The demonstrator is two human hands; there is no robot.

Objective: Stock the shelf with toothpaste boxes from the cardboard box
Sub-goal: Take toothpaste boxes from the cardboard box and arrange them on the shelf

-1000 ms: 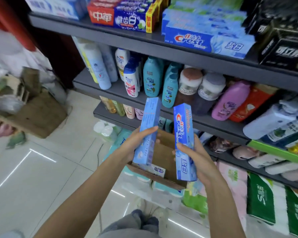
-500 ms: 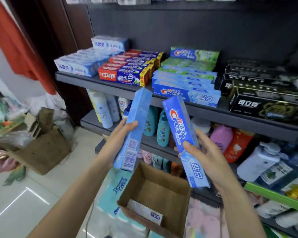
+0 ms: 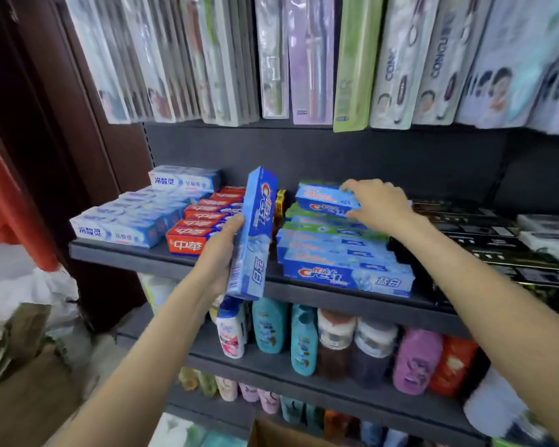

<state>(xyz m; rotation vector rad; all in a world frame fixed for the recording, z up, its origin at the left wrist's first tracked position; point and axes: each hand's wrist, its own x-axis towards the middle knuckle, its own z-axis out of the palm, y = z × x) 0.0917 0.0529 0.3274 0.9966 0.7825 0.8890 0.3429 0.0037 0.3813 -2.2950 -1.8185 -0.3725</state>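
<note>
The step in hand is placing. The right hand (image 3: 376,203) grips 1 blue toothpaste box (image 3: 326,200), fingers curled over its far edge, setting it atop the Crest stack (image 3: 346,262) on the shelf (image 3: 175,258). Left of that stack, the left hand (image 3: 221,250) clasps a second box (image 3: 255,233) held upright. Next, I judge, the right hand must let go, then the upright box must be laid flat on the stack. The cardboard box (image 3: 271,433) sits below the stack.
</note>
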